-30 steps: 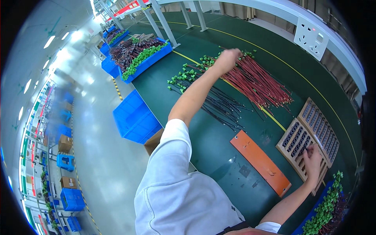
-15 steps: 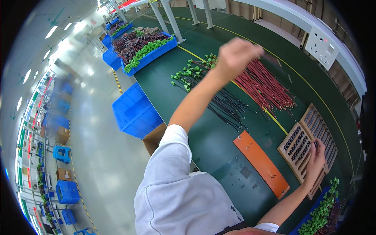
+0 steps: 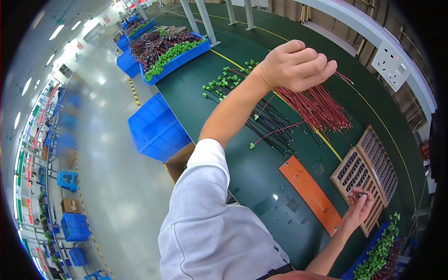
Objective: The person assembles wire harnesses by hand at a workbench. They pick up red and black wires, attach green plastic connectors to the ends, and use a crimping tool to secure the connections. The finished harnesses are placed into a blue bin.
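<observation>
My left hand (image 3: 298,65) is a fist raised over the table, above a pile of dark red cables (image 3: 319,109). Short red cable ends (image 3: 346,79) stick out beyond its knuckles, so it appears closed on red cables; the palm is hidden. A red cable with a green connector (image 3: 252,145) stretches across the black cables (image 3: 275,128) below the wrist. At the lower right, my right hand (image 3: 358,207) pinches a small dark round part (image 3: 362,195) between thumb and fingers. It is over the slatted wooden tray (image 3: 345,179), which holds rows of similar dark parts.
A second tray (image 3: 380,163) adjoins the first. An orange board (image 3: 310,196) with small pegs lies left of them. Blue bins of cables with green connectors stand at far left (image 3: 175,70) and lower right (image 3: 373,249). A blue crate (image 3: 158,128) stands beside the table.
My right hand has drawn back toward me from the tray's rows, a dark part now visible in its fingers. My left fist has shifted slightly right; a red cable now crosses the black ones.
</observation>
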Available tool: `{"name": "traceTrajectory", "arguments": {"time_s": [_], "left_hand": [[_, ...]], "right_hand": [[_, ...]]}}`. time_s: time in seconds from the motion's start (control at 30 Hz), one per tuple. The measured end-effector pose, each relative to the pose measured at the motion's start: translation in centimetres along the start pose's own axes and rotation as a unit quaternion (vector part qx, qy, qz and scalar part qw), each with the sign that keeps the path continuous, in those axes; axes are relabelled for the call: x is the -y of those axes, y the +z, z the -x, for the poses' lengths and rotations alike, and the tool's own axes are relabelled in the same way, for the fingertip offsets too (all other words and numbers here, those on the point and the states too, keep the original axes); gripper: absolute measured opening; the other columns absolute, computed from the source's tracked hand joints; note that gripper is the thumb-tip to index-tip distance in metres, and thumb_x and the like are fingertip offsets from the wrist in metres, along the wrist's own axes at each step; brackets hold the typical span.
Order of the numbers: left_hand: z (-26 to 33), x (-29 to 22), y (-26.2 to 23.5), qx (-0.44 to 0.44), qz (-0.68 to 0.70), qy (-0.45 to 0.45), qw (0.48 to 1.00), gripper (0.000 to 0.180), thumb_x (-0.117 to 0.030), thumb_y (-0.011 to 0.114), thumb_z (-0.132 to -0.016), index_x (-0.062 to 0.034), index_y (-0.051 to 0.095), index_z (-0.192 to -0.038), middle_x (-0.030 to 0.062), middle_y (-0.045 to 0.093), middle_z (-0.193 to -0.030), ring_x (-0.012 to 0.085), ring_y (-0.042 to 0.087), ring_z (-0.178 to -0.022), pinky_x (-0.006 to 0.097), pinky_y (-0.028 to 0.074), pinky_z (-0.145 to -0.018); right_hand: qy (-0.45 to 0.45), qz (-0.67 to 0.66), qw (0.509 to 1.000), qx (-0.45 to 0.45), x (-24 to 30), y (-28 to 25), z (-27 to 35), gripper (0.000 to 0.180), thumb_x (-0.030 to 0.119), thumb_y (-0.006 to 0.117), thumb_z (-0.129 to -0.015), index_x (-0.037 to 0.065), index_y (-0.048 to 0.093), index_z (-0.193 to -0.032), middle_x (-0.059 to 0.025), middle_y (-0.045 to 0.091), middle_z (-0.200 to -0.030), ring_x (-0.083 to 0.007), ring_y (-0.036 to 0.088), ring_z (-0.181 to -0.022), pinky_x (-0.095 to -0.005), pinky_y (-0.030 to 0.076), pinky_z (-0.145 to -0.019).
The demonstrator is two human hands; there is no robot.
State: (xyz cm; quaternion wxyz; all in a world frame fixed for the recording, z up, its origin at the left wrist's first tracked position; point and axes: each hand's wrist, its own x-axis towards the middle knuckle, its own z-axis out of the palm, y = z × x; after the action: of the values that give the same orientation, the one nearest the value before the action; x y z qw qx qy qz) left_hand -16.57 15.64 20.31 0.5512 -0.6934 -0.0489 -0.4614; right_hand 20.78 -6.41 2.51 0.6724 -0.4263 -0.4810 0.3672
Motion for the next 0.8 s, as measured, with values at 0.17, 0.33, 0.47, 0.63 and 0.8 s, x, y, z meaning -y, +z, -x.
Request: {"name": "traceTrajectory", "arguments": {"time_s": [0.17,0.33,0.47,0.63,0.8], "left_hand": [[-1.0,-9.9,-2.6,0.28,0.142,-0.118,0.942,0.026,-0.015,0.071,-0.071,-0.0029,0.066,-0.095,0.005,0.055,-0.078,0.0175,0.06,-0.069,0.032,0.051,-0.058],[0.3,-22.6,-7.5,0.341,0.543,-0.338,0.689,0.018,-0.013,0.07,-0.089,0.0011,0.067,-0.099,0.015,0.064,-0.085,0.0335,0.069,-0.078,0.046,0.057,-0.066],[-0.4,-26.3,-8.2,0.271,0.68,-0.442,0.518,0.021,-0.018,0.067,-0.1,0.0022,0.07,-0.108,0.0154,0.072,-0.092,0.0312,0.071,-0.077,0.042,0.055,-0.069],[-0.1,-27.7,-8.4,0.334,0.742,-0.475,0.335,0.016,-0.013,0.065,-0.1,0.0018,0.071,-0.103,0.0099,0.072,-0.077,0.0217,0.07,-0.069,0.035,0.053,-0.064],[0.1,-28.9,-8.6,0.324,0.76,-0.463,0.322,0.015,-0.013,0.065,-0.099,0.001,0.071,-0.102,0.0084,0.072,-0.078,0.019,0.071,-0.068,0.034,0.054,-0.063]], "right_hand": [[-0.058,-0.011,0.995,-0.078,0.8,1.9,0.9,0.021,0.023,0.045,-0.113,0.005,0.05,-0.123,-0.0184,0.064,-0.125,-0.0215,0.062,-0.112,-0.0366,0.05,-0.097],[-0.064,-0.059,0.994,-0.073,1.0,3.9,1.9,0.023,0.023,0.04,-0.114,0.004,0.05,-0.122,-0.0197,0.062,-0.129,-0.0274,0.059,-0.124,-0.0452,0.042,-0.112],[-0.029,-0.004,0.998,-0.048,-1.0,3.1,3.6,0.021,0.022,0.04,-0.114,0.004,0.05,-0.12,-0.0187,0.063,-0.125,-0.0288,0.059,-0.125,-0.0471,0.041,-0.115],[0.033,-0.077,0.996,-0.032,-1.3,3.4,5.1,0.02,0.023,0.041,-0.115,0.005,0.05,-0.118,-0.016,0.063,-0.118,-0.0256,0.065,-0.111,-0.0391,0.052,-0.1],[0.073,-0.082,0.994,-0.022,-1.8,4.4,6.1,0.021,0.023,0.045,-0.113,0.005,0.046,-0.123,-0.0189,0.064,-0.113,-0.0247,0.066,-0.102,-0.035,0.056,-0.088]]}}
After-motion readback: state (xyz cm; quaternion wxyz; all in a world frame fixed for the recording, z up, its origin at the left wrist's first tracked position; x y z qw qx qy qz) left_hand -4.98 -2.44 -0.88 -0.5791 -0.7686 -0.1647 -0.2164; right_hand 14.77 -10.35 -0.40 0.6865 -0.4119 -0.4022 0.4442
